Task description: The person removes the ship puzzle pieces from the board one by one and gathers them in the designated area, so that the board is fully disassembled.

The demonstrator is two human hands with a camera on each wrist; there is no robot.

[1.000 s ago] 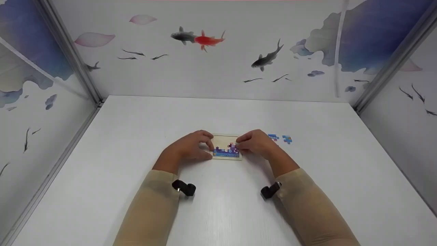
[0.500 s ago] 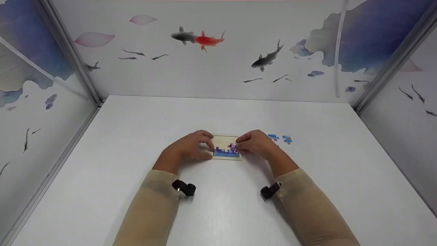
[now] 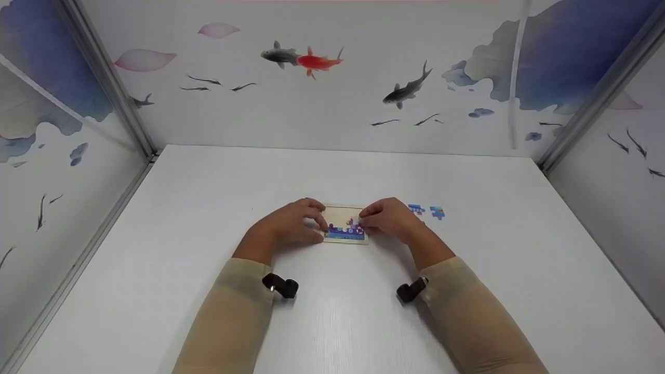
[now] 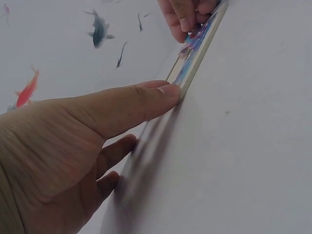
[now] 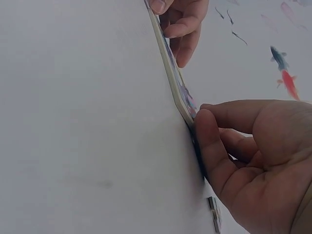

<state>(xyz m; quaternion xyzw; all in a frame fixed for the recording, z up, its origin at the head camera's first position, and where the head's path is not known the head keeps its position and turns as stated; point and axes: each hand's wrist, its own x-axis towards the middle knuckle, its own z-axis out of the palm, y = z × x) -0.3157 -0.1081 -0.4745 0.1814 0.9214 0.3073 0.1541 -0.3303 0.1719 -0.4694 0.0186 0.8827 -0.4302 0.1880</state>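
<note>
A small wooden puzzle tray (image 3: 336,213) lies on the white table between the hands. Joined blue and purple jigsaw pieces (image 3: 344,234) fill its near part and rise along its right side; bare wood shows at the upper left. My left hand (image 3: 293,224) holds the tray's left edge, thumb at the near corner (image 4: 170,91) and fingers farther up. At the right edge, my right hand (image 3: 392,221) pinches a puzzle piece (image 4: 188,40) between thumb and fingers, low over the tray. Those fingertips mostly cover the piece.
Loose blue jigsaw pieces lie just right of the right hand, one partly behind it (image 3: 416,209) and another farther out (image 3: 437,212). A loose piece (image 5: 215,215) also shows edge-on in the right wrist view. Printed panels (image 3: 332,114) wall the table's back and sides.
Both hands stay almost in place at the tray. Only slight finger motion shows at the tray's edges; the loose pieces lie as before.
</note>
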